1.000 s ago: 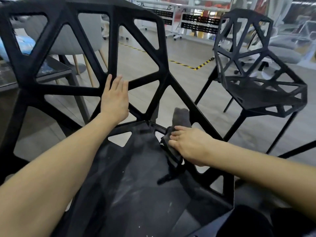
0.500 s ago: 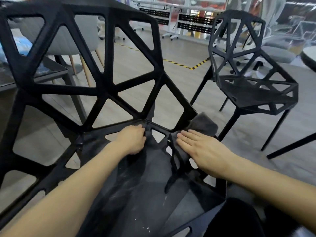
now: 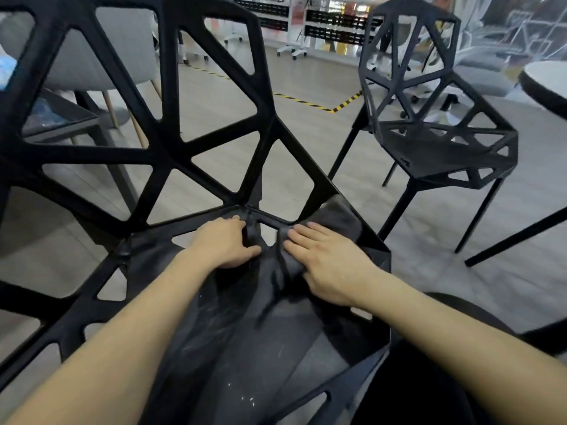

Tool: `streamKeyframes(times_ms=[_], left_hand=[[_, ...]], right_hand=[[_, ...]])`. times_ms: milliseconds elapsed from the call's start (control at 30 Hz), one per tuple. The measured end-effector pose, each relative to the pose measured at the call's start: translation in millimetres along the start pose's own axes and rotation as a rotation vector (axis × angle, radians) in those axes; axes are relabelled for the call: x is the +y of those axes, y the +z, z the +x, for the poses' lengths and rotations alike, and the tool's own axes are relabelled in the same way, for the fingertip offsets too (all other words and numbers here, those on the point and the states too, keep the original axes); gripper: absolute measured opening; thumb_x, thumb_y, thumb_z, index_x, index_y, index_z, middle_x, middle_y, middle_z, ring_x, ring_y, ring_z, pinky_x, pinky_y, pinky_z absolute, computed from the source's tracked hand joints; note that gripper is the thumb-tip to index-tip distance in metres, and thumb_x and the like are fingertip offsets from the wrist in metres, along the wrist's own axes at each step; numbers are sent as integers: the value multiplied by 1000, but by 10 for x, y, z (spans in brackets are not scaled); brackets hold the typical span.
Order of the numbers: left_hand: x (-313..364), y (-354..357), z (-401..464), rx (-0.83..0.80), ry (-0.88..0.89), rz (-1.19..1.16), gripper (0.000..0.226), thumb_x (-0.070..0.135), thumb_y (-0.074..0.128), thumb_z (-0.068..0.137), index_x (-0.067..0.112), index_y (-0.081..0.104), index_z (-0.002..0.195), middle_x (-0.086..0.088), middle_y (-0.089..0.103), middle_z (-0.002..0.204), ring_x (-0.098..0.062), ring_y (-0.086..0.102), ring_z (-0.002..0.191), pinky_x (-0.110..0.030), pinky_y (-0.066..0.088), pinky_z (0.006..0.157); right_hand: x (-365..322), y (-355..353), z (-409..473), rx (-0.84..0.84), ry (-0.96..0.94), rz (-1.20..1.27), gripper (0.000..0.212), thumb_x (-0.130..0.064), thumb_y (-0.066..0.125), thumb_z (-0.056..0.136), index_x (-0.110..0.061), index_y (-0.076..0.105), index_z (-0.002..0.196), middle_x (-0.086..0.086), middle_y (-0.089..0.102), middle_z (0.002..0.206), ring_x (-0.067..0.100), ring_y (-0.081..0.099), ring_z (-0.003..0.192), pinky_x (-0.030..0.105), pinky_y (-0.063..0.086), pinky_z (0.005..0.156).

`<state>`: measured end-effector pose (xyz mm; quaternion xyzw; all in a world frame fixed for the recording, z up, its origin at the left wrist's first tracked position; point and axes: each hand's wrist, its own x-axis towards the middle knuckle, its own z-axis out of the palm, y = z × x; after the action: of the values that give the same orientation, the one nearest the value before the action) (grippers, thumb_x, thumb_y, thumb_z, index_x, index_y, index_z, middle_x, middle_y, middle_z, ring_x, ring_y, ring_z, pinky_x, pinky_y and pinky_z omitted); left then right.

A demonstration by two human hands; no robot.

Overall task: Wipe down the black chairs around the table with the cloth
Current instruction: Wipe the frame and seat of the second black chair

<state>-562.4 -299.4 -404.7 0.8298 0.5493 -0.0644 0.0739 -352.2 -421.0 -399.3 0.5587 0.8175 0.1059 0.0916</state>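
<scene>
right hand flat on the cloth, fingers straight, pressing it onto the rear right corner of the near chair seat; no pinch, just palm load. left hand just beside it, fingers curled over the strut at the seat/backrest junction, gripping to brace the chair

cloth: dark grey, soft, looks like microfibre, bunched under the palm with a loose flap running away from the fingertips toward the seat's outer edge

to do this step well, my read:
- keep the palm flat and spread the cloth before sweeping, the bunched part won't contact evenly
- work from the junction back toward the wrist, so dust comes forward off the seat
- seat is a rigid faceted black shell with triangular cutouts and raised ribs; the flap can snag at the cutouts, so fold it under
- ribs next to the left grip need a fingertip pass, flat palm will bridge over them

pale dust smears and white specks on the seat panel below both wrists, not wiped clean yet

second black chair well beyond the right hand, same lattice shell, thin straight legs, untouched for now
</scene>
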Motion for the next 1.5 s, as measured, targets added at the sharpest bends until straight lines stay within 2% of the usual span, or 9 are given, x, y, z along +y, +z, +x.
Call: streamKeyframes(times_ms=[533, 700, 833, 933, 1067, 1167, 1267, 1433, 1500], left_hand=[[20, -14, -12, 20, -31, 5, 91, 81, 67, 79, 25, 54, 149, -6, 68, 136, -32, 64, 127, -44, 57, 96], [-67, -275, -58, -72, 52, -26, 62, 55, 70, 92, 24, 62, 145, -7, 68, 140, -33, 63, 128, -42, 54, 104], [-280, -363, -276, -104, 121, -9, 53, 40, 63, 104, 21, 57, 153, -6, 63, 151, -30, 59, 136, -38, 47, 111], [-561, -426, -543, -71, 161, 41, 55, 44, 63, 105, 22, 55, 154, -2, 59, 156, -26, 55, 142, -37, 45, 115], [-1077, -547, -929, 19, 171, 146, 36, 41, 61, 102, 27, 67, 135, 4, 69, 128, -24, 65, 123, -40, 55, 100], [-1526, -583, -1209, 127, 161, 307, 34, 44, 60, 101, 28, 71, 129, 5, 69, 125, -23, 62, 125, -41, 49, 109], [-2041, -615, -1379, 335, 140, 419, 36, 40, 70, 93, 23, 77, 123, -4, 73, 129, -28, 60, 136, -47, 32, 127], [-2407, -548, -1477, 499, -125, 48, 80, 30, 70, 99, 13, 32, 168, -25, 20, 174, -43, 24, 160, -56, 22, 132], [-2364, -429, -1434, 453, -206, -266, 88, 21, 59, 106, 19, 2, 173, -21, 24, 171, -41, 48, 145, -55, 40, 122]], right_hand=[[39, -18, -546, 60, 103, 342, 67, -34, 34, 89, -15, 60, 148, 4, 58, 155, 19, 44, 151, 28, 9, 131], [-103, -185, -44, 250, 179, 619, 56, -16, 53, 98, -25, 52, 153, -2, 52, 159, 15, 39, 149, 21, 18, 126], [-307, -14, 165, 10, 7, 468, 63, -32, 45, 96, -30, 47, 159, 4, 43, 165, 27, 30, 157, 39, 12, 133], [-422, -47, 366, -138, -2, 522, 49, -35, 47, 100, -32, 53, 148, 6, 62, 146, 30, 54, 136, 46, 38, 118], [-594, -267, 1036, 55, 190, 597, 33, -48, 53, 106, -26, 58, 130, 12, 71, 123, 38, 63, 115, 46, 50, 89], [-1014, -170, 1289, -48, 126, 499, 77, -68, 48, 101, -13, 45, 156, 20, 43, 162, 40, 35, 152, 48, 29, 126], [-954, -126, 1307, -110, -114, 498, 69, -56, 45, 108, -25, 29, 168, 4, 18, 177, 21, 11, 164, 27, -1, 129], [-640, 84, 1509, 10, 205, 420, 69, -65, 18, 109, -31, 31, 167, 4, 22, 176, 22, 15, 163, 39, 5, 133], [-1065, 88, 1639, 92, 172, 423, 74, -63, 17, 107, -23, 33, 166, 8, 26, 175, 24, 18, 162, 40, 3, 133]])
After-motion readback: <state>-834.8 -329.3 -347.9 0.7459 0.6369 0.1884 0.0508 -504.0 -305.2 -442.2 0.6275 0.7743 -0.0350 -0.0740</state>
